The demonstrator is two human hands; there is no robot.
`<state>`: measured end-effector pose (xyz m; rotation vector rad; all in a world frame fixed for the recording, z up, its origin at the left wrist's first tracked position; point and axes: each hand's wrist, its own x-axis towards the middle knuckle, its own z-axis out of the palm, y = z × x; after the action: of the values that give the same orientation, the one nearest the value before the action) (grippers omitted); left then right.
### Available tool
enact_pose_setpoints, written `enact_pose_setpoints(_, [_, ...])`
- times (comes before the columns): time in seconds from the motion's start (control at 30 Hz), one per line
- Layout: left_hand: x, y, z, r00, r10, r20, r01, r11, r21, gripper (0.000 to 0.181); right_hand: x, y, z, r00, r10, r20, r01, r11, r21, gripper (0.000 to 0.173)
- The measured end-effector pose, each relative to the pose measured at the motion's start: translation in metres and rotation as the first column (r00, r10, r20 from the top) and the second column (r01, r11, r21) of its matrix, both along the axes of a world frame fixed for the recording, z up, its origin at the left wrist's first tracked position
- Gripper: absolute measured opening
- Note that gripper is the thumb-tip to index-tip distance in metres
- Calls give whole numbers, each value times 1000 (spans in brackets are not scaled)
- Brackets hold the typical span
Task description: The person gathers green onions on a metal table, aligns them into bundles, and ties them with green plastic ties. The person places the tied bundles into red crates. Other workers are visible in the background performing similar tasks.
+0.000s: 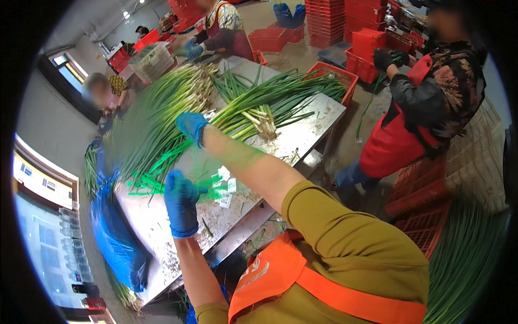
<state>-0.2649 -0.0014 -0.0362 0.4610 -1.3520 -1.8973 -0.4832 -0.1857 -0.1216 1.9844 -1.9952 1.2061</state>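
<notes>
My left hand (181,204), in a blue glove, is over the near part of the metal table (162,247), fingers curled and one finger pointing right. Bright green ties (147,184) pass beside and behind it; whether it grips one is hidden. White tags (223,200) with printed codes lie at the ties' right ends. Farther up, my right hand (192,124), also blue-gloved, reaches over spring onions (162,105) piled across the table. Its fingers are turned away from me, so any hold is hidden. Beside it, a smaller bunch of spring onions (259,119) points its roots towards me.
A stuffed blue plastic bag (117,239) hangs at the table's left edge. A red crate (350,87) adjoins the far right corner. One co-worker in a red apron (400,146) stands right; others work beyond the table. More spring onions (469,259) are at lower right.
</notes>
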Motion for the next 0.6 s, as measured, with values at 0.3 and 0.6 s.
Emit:
enact_pose_setpoints(0.3, [-57, -35, -36, 949, 315, -26, -302, 877, -374, 11, 4, 23, -20, 827, 359, 433, -296, 933, -207, 12])
enact_pose_setpoints(0.6, [-4, -29, -5, 628, 736, 252, -163, 441, -882, 78, 70, 144, 83, 44, 431, 901, -305, 865, -398, 40])
